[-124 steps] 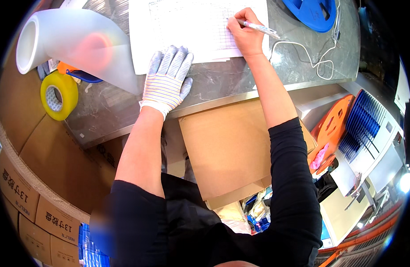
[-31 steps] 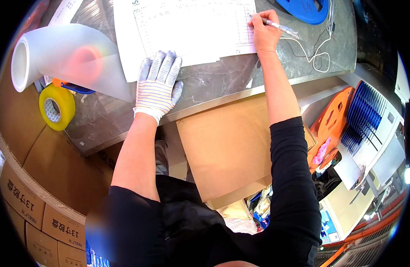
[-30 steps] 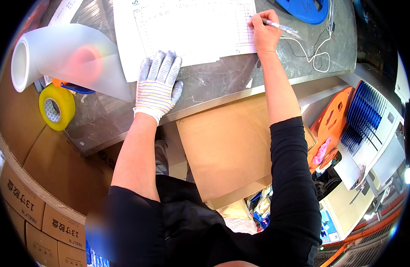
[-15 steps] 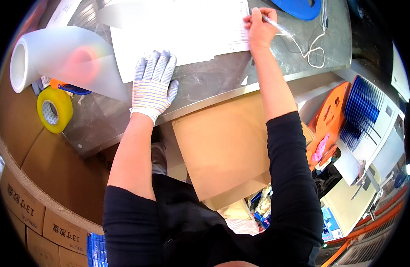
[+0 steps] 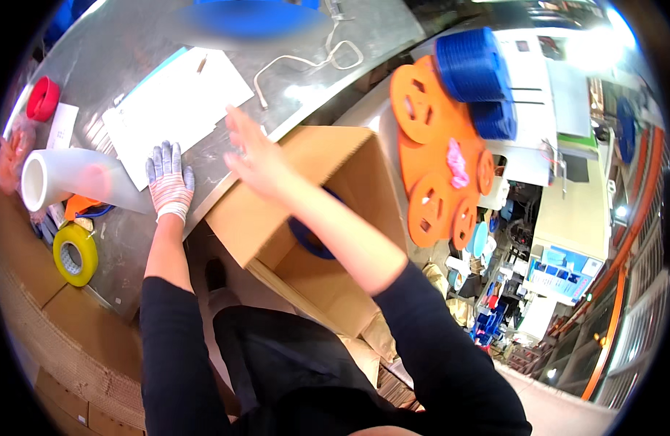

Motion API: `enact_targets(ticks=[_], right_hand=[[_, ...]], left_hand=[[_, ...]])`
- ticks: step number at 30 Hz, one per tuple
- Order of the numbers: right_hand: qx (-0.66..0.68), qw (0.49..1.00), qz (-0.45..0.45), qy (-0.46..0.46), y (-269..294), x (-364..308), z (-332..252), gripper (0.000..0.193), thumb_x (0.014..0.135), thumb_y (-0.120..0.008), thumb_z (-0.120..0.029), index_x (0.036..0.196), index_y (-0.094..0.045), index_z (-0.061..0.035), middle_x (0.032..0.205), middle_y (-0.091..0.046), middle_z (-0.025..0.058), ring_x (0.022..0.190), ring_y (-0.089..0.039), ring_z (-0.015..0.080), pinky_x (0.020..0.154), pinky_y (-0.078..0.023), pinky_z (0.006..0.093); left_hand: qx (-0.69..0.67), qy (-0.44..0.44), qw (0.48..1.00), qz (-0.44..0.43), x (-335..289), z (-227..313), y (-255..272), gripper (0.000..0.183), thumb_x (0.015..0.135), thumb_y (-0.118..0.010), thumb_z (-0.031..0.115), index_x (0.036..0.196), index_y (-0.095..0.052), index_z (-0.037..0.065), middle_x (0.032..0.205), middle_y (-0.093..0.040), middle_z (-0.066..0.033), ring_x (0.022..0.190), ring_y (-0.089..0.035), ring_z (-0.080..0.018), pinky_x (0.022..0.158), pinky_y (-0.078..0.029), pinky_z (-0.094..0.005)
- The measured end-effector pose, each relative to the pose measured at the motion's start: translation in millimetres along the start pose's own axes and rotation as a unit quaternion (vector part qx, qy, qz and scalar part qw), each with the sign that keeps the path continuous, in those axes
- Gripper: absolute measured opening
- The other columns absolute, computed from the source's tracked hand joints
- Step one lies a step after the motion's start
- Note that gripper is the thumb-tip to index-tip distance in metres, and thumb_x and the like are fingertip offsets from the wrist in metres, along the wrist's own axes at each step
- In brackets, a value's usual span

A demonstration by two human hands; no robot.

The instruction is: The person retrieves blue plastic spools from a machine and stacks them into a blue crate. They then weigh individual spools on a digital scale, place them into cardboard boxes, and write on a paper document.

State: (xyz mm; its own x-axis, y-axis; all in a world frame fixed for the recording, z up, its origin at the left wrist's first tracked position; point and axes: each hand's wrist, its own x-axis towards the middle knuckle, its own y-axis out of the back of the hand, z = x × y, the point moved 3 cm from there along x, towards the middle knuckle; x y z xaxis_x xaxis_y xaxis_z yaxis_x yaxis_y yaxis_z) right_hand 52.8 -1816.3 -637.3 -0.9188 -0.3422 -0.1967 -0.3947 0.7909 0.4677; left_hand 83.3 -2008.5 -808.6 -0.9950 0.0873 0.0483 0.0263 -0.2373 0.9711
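Note:
My left hand (image 5: pixel 170 178), in a striped white and grey glove, lies flat with its fingers stretched out on the near edge of the white paper sheets (image 5: pixel 179 102) and the metal table. Bare and a little blurred, my right hand (image 5: pixel 259 156) hangs over the table's front edge with its fingers apart and nothing visible in them. A small slim object like a pen (image 5: pixel 202 64) rests on the far part of the paper. Below my right forearm stands an open cardboard box (image 5: pixel 284 196) with a dark blue round thing inside.
Left on the table are a white film roll (image 5: pixel 81 178), yellow tape roll (image 5: pixel 75 254) and red ring (image 5: pixel 43 99). A white cable (image 5: pixel 306 64) lies toward the back. Orange plates (image 5: pixel 429 196) and stacked blue discs (image 5: pixel 473 65) stand at the right.
My right hand has left the paper, come back toward the table edge and no longer holds the pen. The view has swung right, showing the box open. My left hand stays on the paper.

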Motion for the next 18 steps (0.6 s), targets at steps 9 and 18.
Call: enact_targets(ticks=[9, 18], right_hand=[[0.218, 0.883, 0.239, -0.34, 49, -496, -11, 0.043, 0.091, -0.054, -0.008, 0.133, -0.044, -0.0068, 0.111, -0.06, 0.0075, 0.098, -0.059, 0.0137, 0.088, -0.046, 0.0281], [0.244, 0.886, 0.176, -0.352, -31, -791, 43, 0.04, 0.089, -0.059, -0.021, 0.127, -0.05, -0.0096, 0.109, -0.062, 0.0109, 0.096, -0.061, 0.0197, 0.086, -0.048, 0.0317]], left_hand=[[-0.069, 0.146, 0.987, -0.016, -184, 78, 94, 0.066, 0.085, -0.057, 0.025, 0.143, -0.029, 0.006, 0.149, -0.023, -0.0213, 0.137, -0.021, -0.0392, 0.113, -0.019, -0.0441], [0.051, -0.145, 0.815, -0.558, -529, 147, -10, 0.043, 0.093, -0.033, 0.026, 0.122, -0.056, 0.005, 0.121, -0.057, -0.0216, 0.115, -0.053, -0.0363, 0.097, -0.043, -0.0394]])
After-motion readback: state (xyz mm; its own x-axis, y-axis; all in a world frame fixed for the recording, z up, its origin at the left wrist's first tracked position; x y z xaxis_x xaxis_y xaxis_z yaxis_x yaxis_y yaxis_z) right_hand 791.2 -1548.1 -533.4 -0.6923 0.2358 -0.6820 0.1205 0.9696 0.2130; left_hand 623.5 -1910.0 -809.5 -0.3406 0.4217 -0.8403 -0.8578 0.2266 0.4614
